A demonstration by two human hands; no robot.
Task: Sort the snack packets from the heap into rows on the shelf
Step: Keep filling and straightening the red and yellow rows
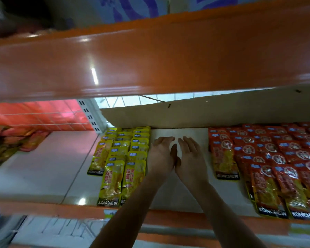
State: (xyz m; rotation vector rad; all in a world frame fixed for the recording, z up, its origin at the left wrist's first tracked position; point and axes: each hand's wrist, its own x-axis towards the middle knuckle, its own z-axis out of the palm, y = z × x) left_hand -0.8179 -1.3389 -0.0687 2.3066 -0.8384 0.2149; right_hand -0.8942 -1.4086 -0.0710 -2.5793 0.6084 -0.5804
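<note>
Fingers (164,140) of both hands are straight and loosely spread, holding nothing. The left hand (161,156) and right hand (192,158) sit side by side, thumbs almost touching, over a bare strip of the white shelf (168,197) about midway along it. An orange upper shelf (150,59) overhangs. A cardboard sheet (222,113) stands along the back edge. Red snack packets (276,158) lie in overlapping rows toward the right edge. Yellow snack packets (122,158) lie in three rows just left of the hands. A blurred heap (5,145) sits at the far left, toward the back.
</note>
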